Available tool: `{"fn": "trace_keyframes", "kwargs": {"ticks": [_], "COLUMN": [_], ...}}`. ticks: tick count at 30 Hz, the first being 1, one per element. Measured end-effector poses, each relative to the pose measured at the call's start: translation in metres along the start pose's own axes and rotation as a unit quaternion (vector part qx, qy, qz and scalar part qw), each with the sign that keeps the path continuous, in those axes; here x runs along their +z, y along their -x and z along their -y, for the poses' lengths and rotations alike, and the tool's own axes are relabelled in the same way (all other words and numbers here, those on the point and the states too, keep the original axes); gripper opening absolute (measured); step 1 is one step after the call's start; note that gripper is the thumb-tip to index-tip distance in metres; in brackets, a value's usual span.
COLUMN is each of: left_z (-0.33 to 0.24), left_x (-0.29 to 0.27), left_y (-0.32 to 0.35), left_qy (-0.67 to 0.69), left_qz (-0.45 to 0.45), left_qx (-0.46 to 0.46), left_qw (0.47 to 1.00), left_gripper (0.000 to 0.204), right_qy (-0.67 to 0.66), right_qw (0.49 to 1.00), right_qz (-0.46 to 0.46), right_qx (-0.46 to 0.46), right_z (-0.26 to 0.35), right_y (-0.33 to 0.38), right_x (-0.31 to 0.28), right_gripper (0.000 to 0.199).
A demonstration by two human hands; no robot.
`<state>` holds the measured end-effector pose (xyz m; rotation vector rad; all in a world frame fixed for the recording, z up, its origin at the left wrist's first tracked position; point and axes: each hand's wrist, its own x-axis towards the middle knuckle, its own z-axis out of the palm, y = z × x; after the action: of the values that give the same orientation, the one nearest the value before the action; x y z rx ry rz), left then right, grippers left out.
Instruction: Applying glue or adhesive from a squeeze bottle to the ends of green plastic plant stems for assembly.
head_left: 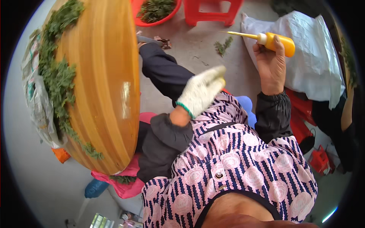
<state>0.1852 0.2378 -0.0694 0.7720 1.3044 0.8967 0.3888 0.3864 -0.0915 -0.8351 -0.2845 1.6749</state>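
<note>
My right hand (270,68) is bare and raised to the right of my body. It grips a yellow squeeze bottle (280,44) lying sideways, whose long thin nozzle (243,35) points left. My left hand (203,91) wears a white knitted glove with a green cuff and hovers in front of my patterned smock. Its fingers look stretched out, slightly blurred, and I see nothing held in them. Some distance apart on the left, green leafy sprigs (62,79) lie along the far side of a striped wooden table (102,83).
A red basin (175,11) of greenery and a red plastic stool (211,19) stand ahead. One loose sprig (222,47) lies on the floor. To the right is a large white woven sack (310,64), with another person's arm (346,108) beyond. A pink bag (125,182) hangs by the table's near end.
</note>
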Motion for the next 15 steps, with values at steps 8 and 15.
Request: {"fn": "trace_keyframes", "kwargs": {"ticks": [8,15], "left_z": [-0.084,-0.041], "left_x": [-0.026,-0.016], "left_y": [0.136,0.098], "left_qy": [-0.145,-0.011], "left_qz": [-0.180,-0.085], "left_qx": [0.115,0.121], "left_qw": [0.966,0.989], "left_gripper": [0.034,0.052], "right_qy": [-0.082,0.101], "right_qw": [0.974,0.938], "right_qz": [0.213,0.310], "right_qx": [0.003,-0.121], "right_z": [-0.014,-0.043], "right_y": [0.001,0.064], "right_x": [0.050,0.088], "right_gripper": [0.030,0.034]}}
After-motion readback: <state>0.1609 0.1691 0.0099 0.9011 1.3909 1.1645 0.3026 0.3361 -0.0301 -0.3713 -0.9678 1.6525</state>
